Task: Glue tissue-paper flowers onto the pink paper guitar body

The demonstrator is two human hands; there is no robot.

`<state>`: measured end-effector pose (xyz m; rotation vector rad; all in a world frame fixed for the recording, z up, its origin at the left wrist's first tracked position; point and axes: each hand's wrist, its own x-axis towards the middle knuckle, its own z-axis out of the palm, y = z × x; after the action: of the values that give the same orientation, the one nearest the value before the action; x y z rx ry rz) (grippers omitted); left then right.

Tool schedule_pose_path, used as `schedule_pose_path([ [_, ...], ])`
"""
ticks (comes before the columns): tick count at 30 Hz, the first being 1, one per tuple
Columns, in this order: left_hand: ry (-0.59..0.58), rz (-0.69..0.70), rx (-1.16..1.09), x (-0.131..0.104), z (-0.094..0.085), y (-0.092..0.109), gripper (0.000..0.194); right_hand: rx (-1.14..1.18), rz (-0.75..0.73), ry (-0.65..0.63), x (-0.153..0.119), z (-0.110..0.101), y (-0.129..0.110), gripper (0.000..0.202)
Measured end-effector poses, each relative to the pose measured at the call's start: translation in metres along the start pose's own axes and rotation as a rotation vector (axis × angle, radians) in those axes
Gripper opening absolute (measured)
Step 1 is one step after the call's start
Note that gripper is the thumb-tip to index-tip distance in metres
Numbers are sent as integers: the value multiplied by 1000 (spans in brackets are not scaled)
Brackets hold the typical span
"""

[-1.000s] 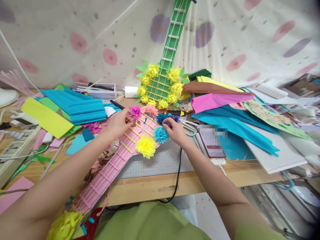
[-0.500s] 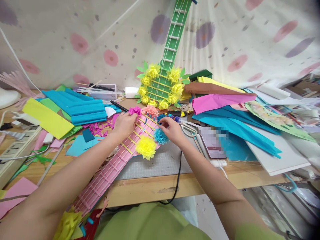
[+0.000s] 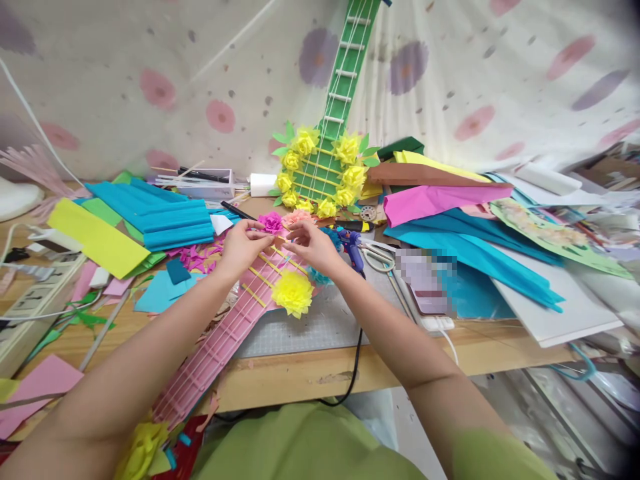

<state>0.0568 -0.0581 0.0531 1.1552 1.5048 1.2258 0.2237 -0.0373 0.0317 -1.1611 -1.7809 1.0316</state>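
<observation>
A pink paper guitar (image 3: 207,360) with white strings and yellow bars lies slanted in front of me. Around its body sit a magenta paper flower (image 3: 271,223), a peach flower (image 3: 297,218), a yellow flower (image 3: 293,293) and a blue flower (image 3: 320,276) partly covered by my wrist. My left hand (image 3: 246,248) is just below the magenta flower, its thumb and fingers closed. Close by, my right hand (image 3: 315,245) hovers over the upper body with fingertips pinched. Whatever is between the fingers is too small to make out. A blue glue gun (image 3: 353,249) lies to the right.
A green paper guitar (image 3: 320,170) with yellow flowers leans against the patterned curtain. Blue crepe paper (image 3: 175,220) and scraps lie left. Scissors (image 3: 379,257), a phone (image 3: 425,283) and coloured paper (image 3: 445,200) lie right. A black cord (image 3: 356,363) hangs over the table edge.
My right hand has moved left from the blue flowers, over the guitar body towards my left hand, uncovering the glue gun. My left hand has shifted slightly, showing more of the magenta flower.
</observation>
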Motion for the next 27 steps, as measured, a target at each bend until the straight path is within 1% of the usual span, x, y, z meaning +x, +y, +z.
schedule_pose_path([
  [4, -27, -34, -70, -3, -1, 0, 35, 69, 48, -51, 9, 13, -4, 26],
  [7, -101, -26, -98, -6, -2, 2, 37, 97, 43, -71, 10, 13, -4, 25],
  [9, -152, -7, -66, -6, -1, 3, 40, 99, 26, -86, 9, 12, -2, 25],
  [11, -174, 1, -17, -6, 0, 2, 41, 87, 12, -94, 9, 9, -1, 24],
  [14, -171, 0, -14, -4, 3, -2, 41, 63, 15, -87, 6, 3, 2, 21],
  [17, -163, 10, -48, -3, 6, -8, 42, 45, 17, -49, -2, -7, 2, 19],
  [20, -138, 28, -50, -1, 9, -13, 40, 8, -1, -37, -16, -23, 2, 16],
  [22, -124, 34, -51, 0, 9, -14, 40, -52, 4, -50, -33, -39, 5, 16],
  [24, -111, 44, -43, 0, 9, -14, 40, -146, 23, -50, -54, -62, 11, 17],
  [26, -111, 60, -32, -1, 7, -13, 39, -265, 69, -36, -81, -92, 22, 23],
  [27, -119, 64, -27, -2, 7, -12, 38, -323, 113, -3, -96, -109, 29, 27],
])
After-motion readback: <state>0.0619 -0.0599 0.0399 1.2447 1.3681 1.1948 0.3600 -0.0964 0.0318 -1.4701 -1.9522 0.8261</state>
